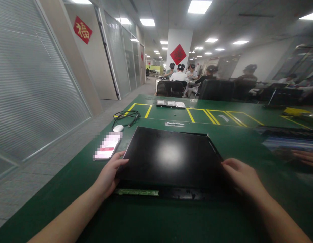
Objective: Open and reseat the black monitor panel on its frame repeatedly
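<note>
A dark, glossy LCD screen panel (146, 152) lies in front of me, with a ceiling light reflected in its middle. My left hand (109, 173) grips its left edge, thumb on top and the other fingers partly hidden below. On the opposite edge, my right hand (239, 172) pinches the panel near the corner closest to me. A black frame (189, 193) shows beneath the panel along the near side and at the far right corner. Along the near edge runs a narrow green circuit board (137, 192). Whether the panel touches the frame, I cannot tell.
Left of the panel lie a lit phone (108, 146), a white mouse (118, 128) and a coiled black cable (127, 118). Several hard drives (171, 104) sit farther back on the green table (57, 192). Another person's hand (307, 157) is at the right, near a blurred dark object.
</note>
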Tool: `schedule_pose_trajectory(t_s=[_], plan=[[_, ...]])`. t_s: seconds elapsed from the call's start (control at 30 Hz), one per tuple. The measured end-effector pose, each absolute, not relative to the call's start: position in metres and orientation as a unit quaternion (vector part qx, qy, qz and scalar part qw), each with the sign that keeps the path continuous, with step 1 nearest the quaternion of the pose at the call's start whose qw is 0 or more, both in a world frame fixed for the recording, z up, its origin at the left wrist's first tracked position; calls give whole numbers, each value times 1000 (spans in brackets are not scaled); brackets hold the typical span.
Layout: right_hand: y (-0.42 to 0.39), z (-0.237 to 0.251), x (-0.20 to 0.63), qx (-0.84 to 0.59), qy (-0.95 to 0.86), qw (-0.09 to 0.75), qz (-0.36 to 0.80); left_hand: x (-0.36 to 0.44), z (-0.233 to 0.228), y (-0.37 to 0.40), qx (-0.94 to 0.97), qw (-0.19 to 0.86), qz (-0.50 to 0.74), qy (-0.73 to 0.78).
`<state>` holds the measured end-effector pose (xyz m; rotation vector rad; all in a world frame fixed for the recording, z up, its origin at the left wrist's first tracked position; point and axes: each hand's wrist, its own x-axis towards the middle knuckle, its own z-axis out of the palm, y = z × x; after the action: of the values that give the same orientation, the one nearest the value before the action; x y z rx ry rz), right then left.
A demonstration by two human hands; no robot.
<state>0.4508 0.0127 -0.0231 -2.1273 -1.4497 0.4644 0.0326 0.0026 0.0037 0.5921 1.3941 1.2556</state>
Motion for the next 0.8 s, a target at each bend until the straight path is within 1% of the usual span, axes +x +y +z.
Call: schedule_pose_trajectory(t_s=[0.27, 0.47, 0.57, 0.8], plan=[[11, -19, 449, -791, -522, 254, 191, 25, 3, 3, 274, 560, 538, 567], [12, -21, 449, -784, -536, 262, 171, 21, 13, 2, 295, 559, 539, 556], [12, -24, 451, -781, -545, 264, 152, 19, 15, 4, 315, 540, 538, 565], [12, -24, 450, -781, -542, 264, 164, 5, 3, 10, 408, 480, 490, 603]])
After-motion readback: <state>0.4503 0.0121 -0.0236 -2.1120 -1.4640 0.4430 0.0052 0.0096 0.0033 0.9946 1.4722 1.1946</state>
